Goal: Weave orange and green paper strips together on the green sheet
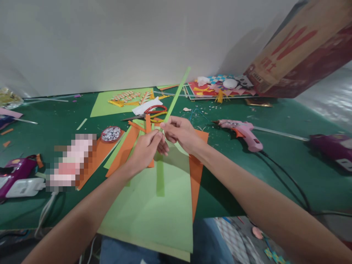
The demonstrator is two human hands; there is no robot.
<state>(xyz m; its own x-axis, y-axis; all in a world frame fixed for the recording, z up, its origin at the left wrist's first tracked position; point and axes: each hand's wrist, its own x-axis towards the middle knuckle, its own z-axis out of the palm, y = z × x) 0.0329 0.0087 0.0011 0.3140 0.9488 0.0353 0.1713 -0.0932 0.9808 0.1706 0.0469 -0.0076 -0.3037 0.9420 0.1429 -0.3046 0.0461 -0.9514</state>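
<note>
Both my hands meet over the sheets and pinch one long green paper strip [177, 96]. My left hand [150, 146] is closed on its lower part, thumb on top. Just to the right, my right hand [180, 134] pinches the strip a little higher, and its free end slants up toward the wall. Beneath them lies a large light-green paper sheet [154, 212] over an orange sheet [197, 165]. Another green strip [160, 179] shows below my left hand; whether it is part of the held one is hidden. Orange strips [129, 146] fan out at the left.
Behind my hands lie scissors [155, 110] with red and yellow handles. A pink glue gun [242, 132] with a black cord lies right. A round dish of googly eyes [110, 134] sits left, near a blurred-out pink object [71, 163]. A paper bag [299, 51] stands back right.
</note>
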